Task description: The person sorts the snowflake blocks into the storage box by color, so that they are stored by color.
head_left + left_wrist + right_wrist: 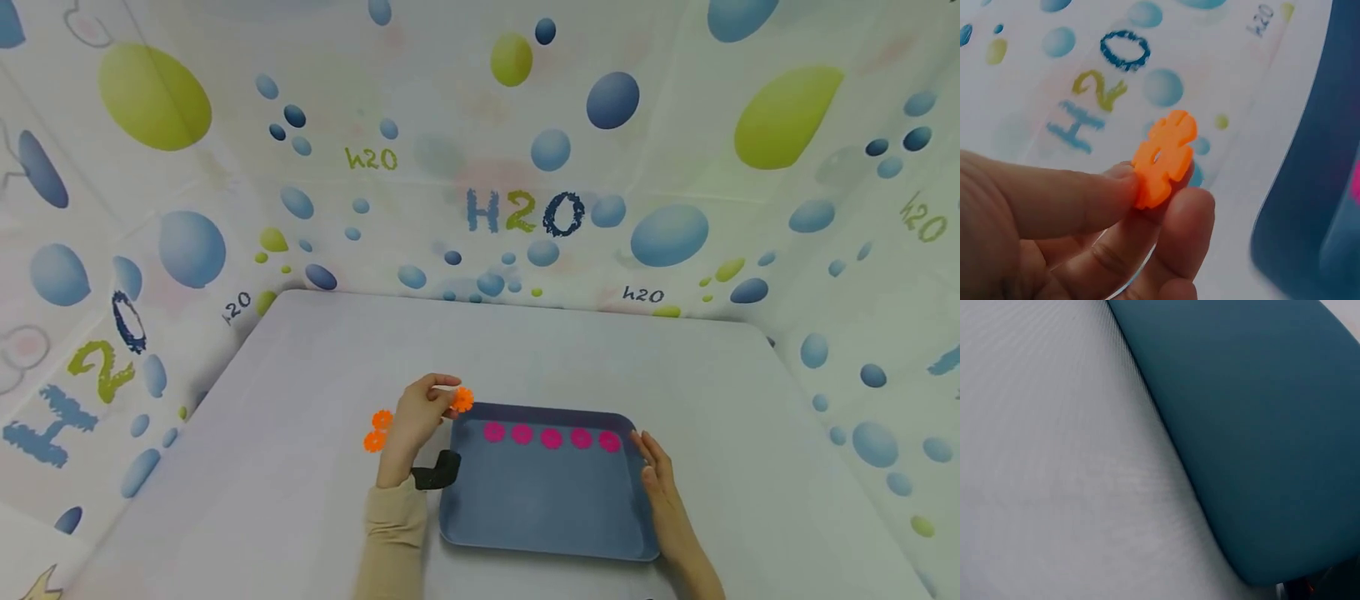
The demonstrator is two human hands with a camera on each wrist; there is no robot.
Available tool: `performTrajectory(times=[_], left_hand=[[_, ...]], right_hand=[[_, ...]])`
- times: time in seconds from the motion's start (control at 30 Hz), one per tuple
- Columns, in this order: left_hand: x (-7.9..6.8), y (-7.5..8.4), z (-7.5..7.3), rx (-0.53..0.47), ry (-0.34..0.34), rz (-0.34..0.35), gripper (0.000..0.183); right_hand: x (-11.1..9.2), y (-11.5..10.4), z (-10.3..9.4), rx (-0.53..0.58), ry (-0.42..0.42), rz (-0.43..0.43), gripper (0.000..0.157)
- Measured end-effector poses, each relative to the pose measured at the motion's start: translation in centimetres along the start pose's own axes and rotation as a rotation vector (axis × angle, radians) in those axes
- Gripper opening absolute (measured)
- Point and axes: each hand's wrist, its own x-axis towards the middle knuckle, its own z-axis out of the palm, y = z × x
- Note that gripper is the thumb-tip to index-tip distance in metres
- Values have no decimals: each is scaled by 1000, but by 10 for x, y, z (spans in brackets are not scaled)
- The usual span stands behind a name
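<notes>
A printed cloth (435, 100) is hung behind a white table (262, 475). Well apart from the table's far edge, a blue-grey tray (551, 508) is set down. The right hand (663, 492) is laid along the tray's right edge, close to the far-right corner, fingers extended, nothing grasped; the tray is probably being steadied by it. The left hand (423, 408) is poised by the tray's far-left corner. A row of five pink pieces (551, 438) is laid out inside the tray, along its far edge. Step in hand, as judged: an orange piece is being brought to the tray, perhaps for a second row. By the next move, a lowering inside the left edge and a clean release seem called for; the pink row should not be nudged. The orange piece (463, 400) is pinched by the left thumb and fingers, tilted on edge, its petals projecting past the fingertips, apart from the tray in the left wrist view. Two more orange pieces (375, 440) are left on the table, outside the tray's left edge, beside the left wrist.
</notes>
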Motion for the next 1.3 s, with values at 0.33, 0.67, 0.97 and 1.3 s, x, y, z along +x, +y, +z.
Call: performTrajectory(times=[0.33, 0.67, 0.97, 1.3], left_hand=[[4, 8, 53, -8, -213, 75, 30], [7, 23, 100, -13, -338, 70, 28], [8, 26, 155, 85, -380, 78, 16], [1, 16, 193, 344, -199, 151, 19]], right_hand=[[1, 0, 6, -7, -6, 16, 51], [2, 3, -1, -44, 31, 19, 49], [4, 1, -1, -26, 34, 9, 49], [3, 3, 0, -18, 37, 0, 49]])
